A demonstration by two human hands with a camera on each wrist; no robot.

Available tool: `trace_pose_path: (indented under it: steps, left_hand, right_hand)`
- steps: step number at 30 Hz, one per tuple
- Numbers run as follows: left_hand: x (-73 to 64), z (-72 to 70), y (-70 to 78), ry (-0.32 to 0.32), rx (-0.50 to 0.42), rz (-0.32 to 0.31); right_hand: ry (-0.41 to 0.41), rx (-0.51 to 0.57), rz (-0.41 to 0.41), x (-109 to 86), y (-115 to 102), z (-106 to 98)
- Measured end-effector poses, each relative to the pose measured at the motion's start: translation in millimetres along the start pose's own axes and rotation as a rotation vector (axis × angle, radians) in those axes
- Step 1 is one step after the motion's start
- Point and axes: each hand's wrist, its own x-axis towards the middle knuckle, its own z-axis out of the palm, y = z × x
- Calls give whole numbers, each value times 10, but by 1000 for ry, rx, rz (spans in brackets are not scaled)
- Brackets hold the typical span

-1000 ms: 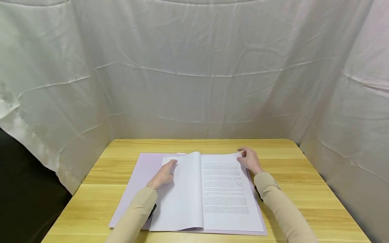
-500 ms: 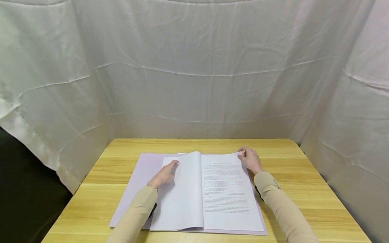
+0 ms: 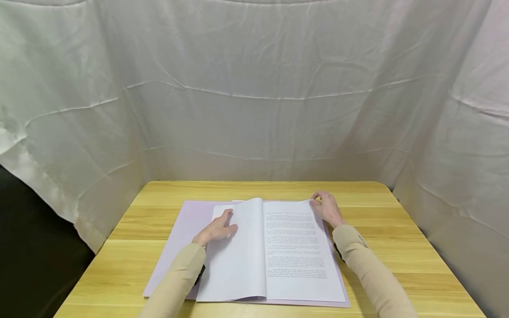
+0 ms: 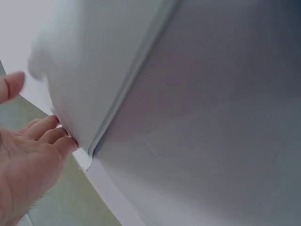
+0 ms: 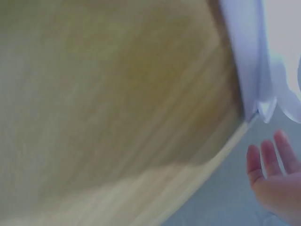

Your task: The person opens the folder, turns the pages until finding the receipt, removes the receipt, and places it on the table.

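A lilac folder (image 3: 190,223) lies spread on the table with white printed sheets in it. Its left side carries a turned-over blank page (image 3: 238,260); on the right is a page of small print (image 3: 296,247). My left hand (image 3: 216,228) lies over the turned page, thumb spread from the fingers. In the left wrist view the left hand (image 4: 35,162) has its fingertips right at the edge of the sheets (image 4: 94,80). My right hand (image 3: 329,209) pinches the printed page's top right corner. The right wrist view shows the right hand (image 5: 277,181) only in part, beside the sheets' corner.
The light wooden table (image 3: 381,221) extends past the folder on both sides. Pale grey curtains (image 3: 254,123) enclose its back and sides. At the lower left is a dark area (image 3: 32,251).
The left thumb has spread away from the fingers over the turned page. The right fingers have shifted slightly at the page corner. The folder stays where it was.
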Motion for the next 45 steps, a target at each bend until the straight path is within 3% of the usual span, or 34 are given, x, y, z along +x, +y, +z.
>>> trace_pose_path:
  steps: [18,22,31,45]
  left_hand:
    - [-20,34,-31,-29,-11,36]
    - [-19,32,-26,-28,-16,45]
    - [-40,38,-20,-21,-47,20]
    - [-42,43,-12,21,-75,11]
  right_hand:
    - [-360,184,-2,-107,-187,-133]
    - [-420,274,0,-163,-220,-176]
    - [-591,599,35,-210,-231,-234]
    - [-684,796,58,-235,-334,-232]
